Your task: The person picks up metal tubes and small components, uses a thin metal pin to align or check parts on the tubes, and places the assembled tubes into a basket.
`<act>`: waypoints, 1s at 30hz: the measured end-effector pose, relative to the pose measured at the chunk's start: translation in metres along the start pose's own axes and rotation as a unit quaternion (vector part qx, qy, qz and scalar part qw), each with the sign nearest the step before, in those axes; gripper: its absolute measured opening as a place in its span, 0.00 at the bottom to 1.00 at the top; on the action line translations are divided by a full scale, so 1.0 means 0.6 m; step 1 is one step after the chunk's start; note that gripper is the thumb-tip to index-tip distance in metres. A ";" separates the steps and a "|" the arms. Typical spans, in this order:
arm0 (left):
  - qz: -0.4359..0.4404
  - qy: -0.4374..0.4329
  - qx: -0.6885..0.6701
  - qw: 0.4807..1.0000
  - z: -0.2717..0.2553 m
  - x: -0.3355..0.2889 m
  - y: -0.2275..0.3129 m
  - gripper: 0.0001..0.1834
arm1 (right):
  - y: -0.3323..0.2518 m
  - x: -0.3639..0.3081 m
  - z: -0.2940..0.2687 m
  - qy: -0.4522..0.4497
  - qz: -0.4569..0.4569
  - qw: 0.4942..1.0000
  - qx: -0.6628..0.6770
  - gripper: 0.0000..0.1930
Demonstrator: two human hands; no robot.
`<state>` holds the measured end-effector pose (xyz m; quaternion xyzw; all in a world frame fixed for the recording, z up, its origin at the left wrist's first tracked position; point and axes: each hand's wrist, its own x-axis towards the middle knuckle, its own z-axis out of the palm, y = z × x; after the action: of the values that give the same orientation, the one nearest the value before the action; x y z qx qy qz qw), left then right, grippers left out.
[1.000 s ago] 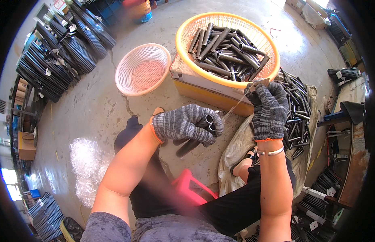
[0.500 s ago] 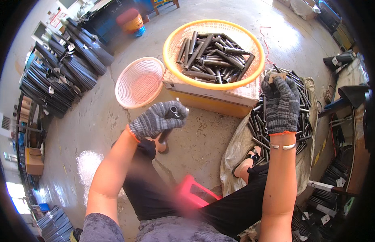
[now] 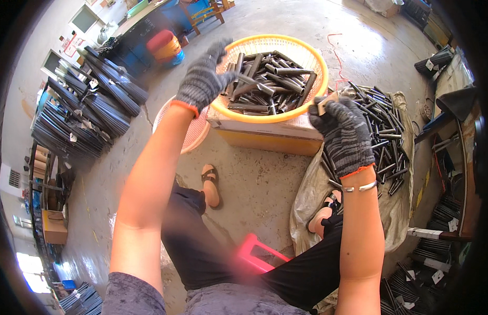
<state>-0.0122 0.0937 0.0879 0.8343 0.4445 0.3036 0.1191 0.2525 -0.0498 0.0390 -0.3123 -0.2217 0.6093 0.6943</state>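
Note:
My left hand, in a grey striped knit glove, is over the left rim of the orange plastic basket. Its thumb and fingers are apart. Just beyond the thumb, a slightly blurred short dark metal tube lies over several others heaped in the basket. My right hand, gloved alike, is closed around a small flat tan piece that sticks out at its fingertips. It is near the basket's right lower edge, in front of a large pile of tubes on a sheet.
A cardboard box bears the basket. Partly behind my left forearm stands a pink basket. The tube pile lies on a crumpled tarp at right. A pink plastic stool shows between my legs. Bundled long tubes stand at left.
My left hand has moved up and forward to the basket, opening and letting go of the tube it held. My right hand has shifted slightly left, still gripping the tan piece.

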 end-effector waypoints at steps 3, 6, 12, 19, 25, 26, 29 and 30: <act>-0.064 -0.063 -0.022 0.996 0.012 -0.054 0.006 0.28 | 0.005 -0.013 0.009 -0.099 0.069 0.993 0.017 0.09; -0.110 -0.088 -0.219 0.965 0.030 -0.099 0.039 0.24 | 0.017 -0.013 0.010 -0.166 0.080 0.983 -0.012 0.10; 0.082 -0.026 -0.132 0.988 0.044 -0.147 0.112 0.22 | 0.034 -0.015 0.029 -0.218 0.121 0.968 -0.031 0.11; 0.145 0.033 -0.015 0.989 0.044 -0.168 0.100 0.11 | 0.047 -0.023 0.045 -0.242 0.193 0.951 0.009 0.08; 0.104 0.016 0.024 0.994 0.034 -0.205 0.050 0.09 | 0.025 -0.025 0.043 -0.174 0.173 0.967 -0.068 0.09; 0.093 0.012 0.031 0.995 0.033 -0.215 0.036 0.08 | 0.025 -0.024 0.043 -0.147 0.154 0.973 -0.089 0.09; 0.045 -0.071 0.100 0.991 0.034 -0.228 0.007 0.12 | 0.019 -0.023 0.042 -0.091 0.124 0.982 -0.113 0.10; 0.025 -0.097 0.128 0.987 0.035 -0.234 -0.001 0.13 | 0.017 -0.024 0.044 -0.092 0.125 0.981 -0.117 0.12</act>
<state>-0.0586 -0.0188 0.0149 0.8792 0.4447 0.1644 0.0463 0.2250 -0.0591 0.0516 -0.3594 -0.3140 0.6874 0.5474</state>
